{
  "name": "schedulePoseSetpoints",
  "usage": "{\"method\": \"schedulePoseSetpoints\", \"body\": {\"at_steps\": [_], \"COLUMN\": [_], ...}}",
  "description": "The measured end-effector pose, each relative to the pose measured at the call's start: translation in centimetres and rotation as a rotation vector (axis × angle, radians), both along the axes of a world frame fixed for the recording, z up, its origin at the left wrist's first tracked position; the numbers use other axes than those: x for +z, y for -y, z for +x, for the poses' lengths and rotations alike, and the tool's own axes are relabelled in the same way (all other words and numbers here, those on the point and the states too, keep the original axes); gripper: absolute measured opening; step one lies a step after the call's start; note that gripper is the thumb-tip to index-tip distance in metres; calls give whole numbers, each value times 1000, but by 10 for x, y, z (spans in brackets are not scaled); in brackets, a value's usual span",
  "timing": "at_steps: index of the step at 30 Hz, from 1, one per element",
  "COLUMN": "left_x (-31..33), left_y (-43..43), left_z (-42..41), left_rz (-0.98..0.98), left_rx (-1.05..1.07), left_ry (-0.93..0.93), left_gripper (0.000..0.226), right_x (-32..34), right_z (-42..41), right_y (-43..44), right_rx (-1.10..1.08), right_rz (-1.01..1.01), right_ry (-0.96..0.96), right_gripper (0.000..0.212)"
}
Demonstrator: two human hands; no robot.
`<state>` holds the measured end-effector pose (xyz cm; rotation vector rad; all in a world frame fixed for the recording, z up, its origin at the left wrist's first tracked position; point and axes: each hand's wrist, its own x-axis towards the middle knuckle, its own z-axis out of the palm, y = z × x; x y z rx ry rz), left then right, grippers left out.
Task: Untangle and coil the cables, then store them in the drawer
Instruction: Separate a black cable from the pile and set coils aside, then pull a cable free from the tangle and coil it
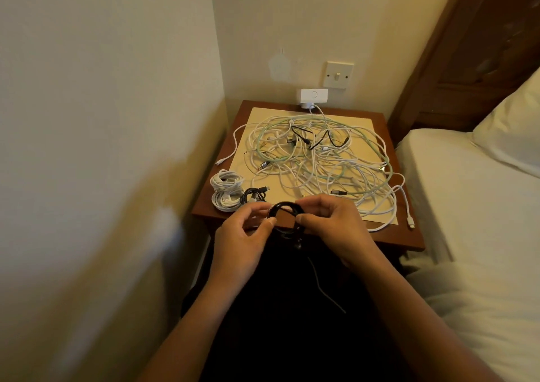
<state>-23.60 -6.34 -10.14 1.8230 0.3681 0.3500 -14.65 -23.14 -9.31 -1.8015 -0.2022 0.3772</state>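
both hands up front, meeting just above the near edge of the table (403,237). left hand (242,235) pinches one side of a black coil (285,209) between thumb and fingertips, right hand (330,223) curls round the other side, thumb pressed on the loops. the coil's loose tail (320,286) hangs down between the wrists over a dark lap. on the table's left corner, two white coils (226,190) lie stacked, with a small black bundle (253,196) just beside them. behind all that, the tangle (315,153) sprawls across a cream mat (263,117): white, pale green and a few black leads looped over each other, one white plug end lying on the wood near the right edge. a white box (314,95) stands at the back, below a wall switch (338,74). bed (467,200) on the right.
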Motion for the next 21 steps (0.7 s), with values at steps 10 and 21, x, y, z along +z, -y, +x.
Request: {"method": "schedulePoseSetpoints", "body": {"at_steps": [10, 21], "left_x": [-6, 5], "left_y": [-20, -34], "left_z": [6, 28], "left_rz": [125, 129], "left_rx": [103, 104], "left_ry": [69, 107], "left_gripper": [23, 23], "right_x": [-24, -1], "right_z": [40, 97], "right_y": [-23, -16], "right_rx": [-4, -136], "right_rz": [-460, -690], "right_ry": [254, 408], "right_gripper": [36, 49]}}
